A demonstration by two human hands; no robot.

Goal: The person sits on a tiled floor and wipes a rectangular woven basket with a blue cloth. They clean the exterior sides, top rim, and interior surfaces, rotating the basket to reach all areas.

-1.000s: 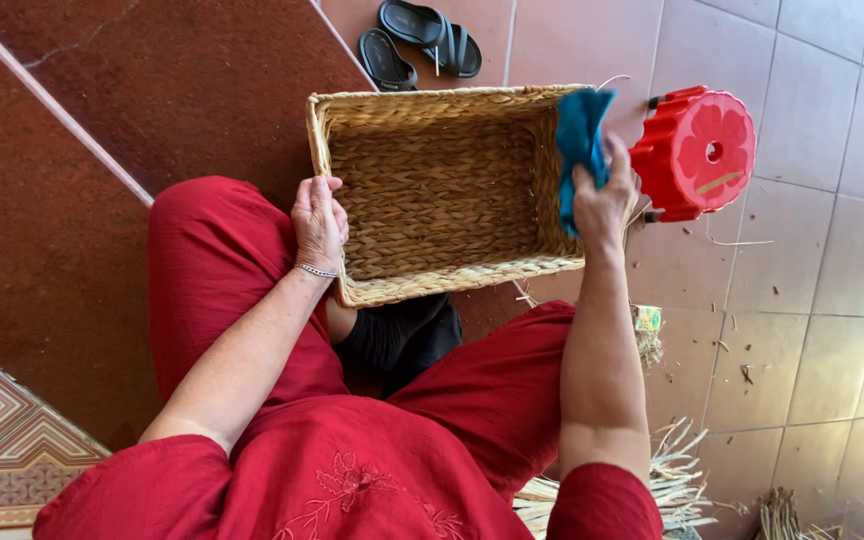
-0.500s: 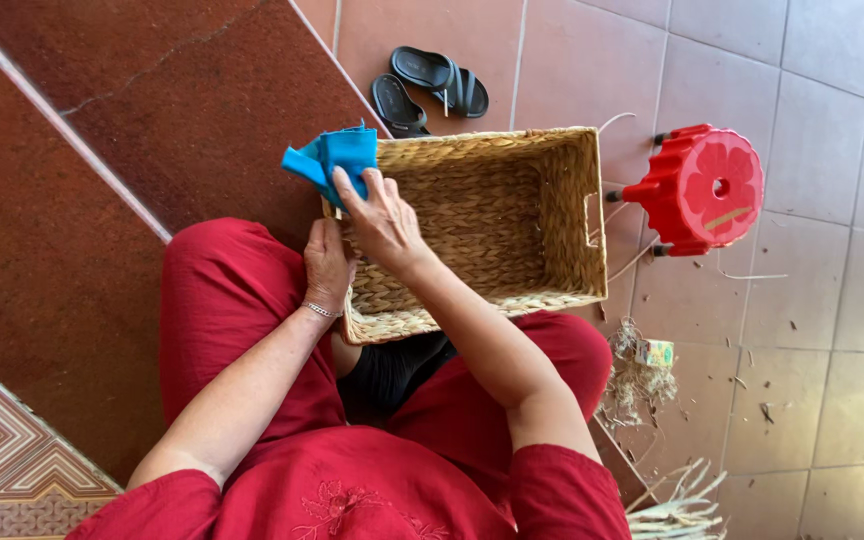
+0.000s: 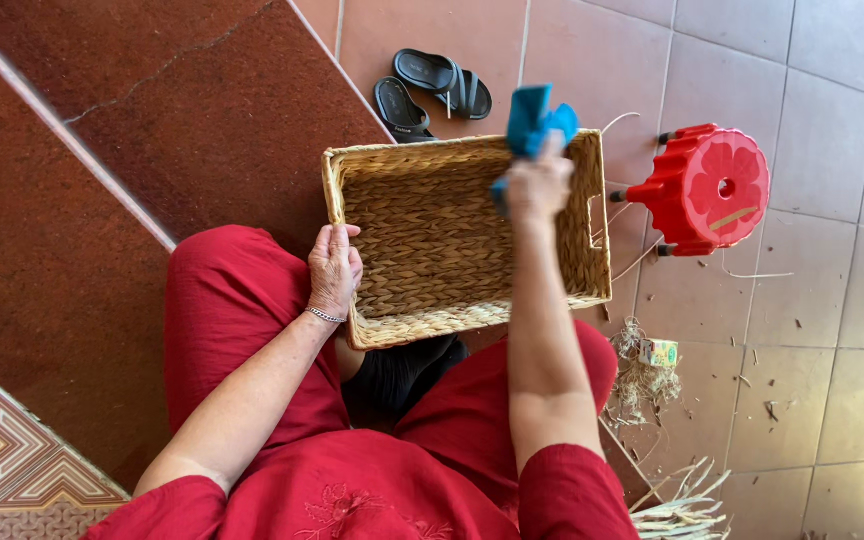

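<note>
Head view is showing the right hand [image 3: 540, 185] pinching a crumpled blue cloth [image 3: 535, 125] at the far rim of the rectangular woven straw basket [image 3: 452, 240] resting on red-trousered knees. The left hand [image 3: 334, 270] is clasping the near left rim. With that one-sided hold, the basket could tip, probably rightward toward the red plastic stool [image 3: 707, 188]. Half a second ago the cloth was at the far left corner.

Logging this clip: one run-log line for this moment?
left hand: steadies woven basket rim | right hand: holds blue cloth at far rim

Right hand [image 3: 540, 185] grips blue cloth [image 3: 535, 122] over basket [image 3: 452, 240].
</note>
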